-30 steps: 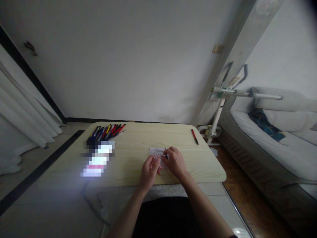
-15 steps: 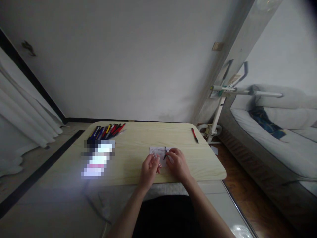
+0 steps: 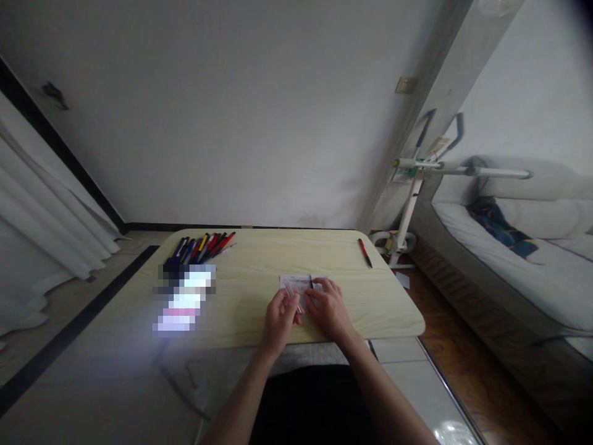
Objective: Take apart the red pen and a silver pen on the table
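While the table point(image 3: 269, 253), pale wood grain with rounded corners, lies as it did half a second ago, change is confined to the hands. Bare top: a broad stretch beyond the hands to the far edge, another to their right; the near edge passes close by the wrists, leaving little margin. Bright pixelated object point(image 3: 185, 300): left side, identity obscured. Pen cluster point(image 3: 201, 247): far left corner, well apart from the hands.

Right hand point(image 3: 327, 307): shifted inward, fingers curled and bunched just beside the left; the dark piece it showed half a second ago is hidden, so its grip cannot be told. Left hand point(image 3: 279, 311): place kept, thumb and fingers pinched on a clear tube point(image 3: 290, 289). Judged meaning: two-handed work at the tube has resumed.

Paper point(image 3: 291, 280): pale, marked, under and beyond the fingers. Red pen point(image 3: 365, 253): alone, near the right end. Clear tube: slim, tilted, over the paper. Dark slim item point(image 3: 311, 281): at the paper's far edge, beside the right fingers; held or lying, cannot tell.
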`<control>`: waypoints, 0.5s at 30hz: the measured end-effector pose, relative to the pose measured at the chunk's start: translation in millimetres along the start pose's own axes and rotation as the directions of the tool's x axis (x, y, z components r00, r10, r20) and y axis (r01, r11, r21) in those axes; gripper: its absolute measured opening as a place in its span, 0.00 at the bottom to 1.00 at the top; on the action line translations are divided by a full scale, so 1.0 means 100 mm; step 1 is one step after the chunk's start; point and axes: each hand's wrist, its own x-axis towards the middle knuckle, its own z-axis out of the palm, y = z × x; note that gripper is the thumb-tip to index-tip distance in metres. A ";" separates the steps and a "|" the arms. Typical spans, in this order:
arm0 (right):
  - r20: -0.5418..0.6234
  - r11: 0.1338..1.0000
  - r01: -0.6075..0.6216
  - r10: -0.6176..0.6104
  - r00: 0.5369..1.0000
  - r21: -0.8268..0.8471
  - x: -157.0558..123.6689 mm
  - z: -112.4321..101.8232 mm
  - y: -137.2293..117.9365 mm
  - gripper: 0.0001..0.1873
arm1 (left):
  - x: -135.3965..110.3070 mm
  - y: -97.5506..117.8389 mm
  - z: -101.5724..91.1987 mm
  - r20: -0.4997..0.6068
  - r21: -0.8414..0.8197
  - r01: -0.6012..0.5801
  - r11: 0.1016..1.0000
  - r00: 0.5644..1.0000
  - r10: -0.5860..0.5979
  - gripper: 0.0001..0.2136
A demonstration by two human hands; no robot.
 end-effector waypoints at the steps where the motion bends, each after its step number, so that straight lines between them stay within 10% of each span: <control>1: -0.002 1.000 -0.001 0.001 1.000 -0.002 0.00 0.00 0.00 0.10 | 0.00 0.00 0.00 0.000 0.001 0.001 1.000 1.000 -0.001 0.13; 15: 0.020 1.000 0.009 -0.008 1.000 -0.014 -0.01 -0.03 -0.02 0.09 | 0.00 0.02 0.00 0.008 0.018 -0.003 1.000 1.000 0.003 0.13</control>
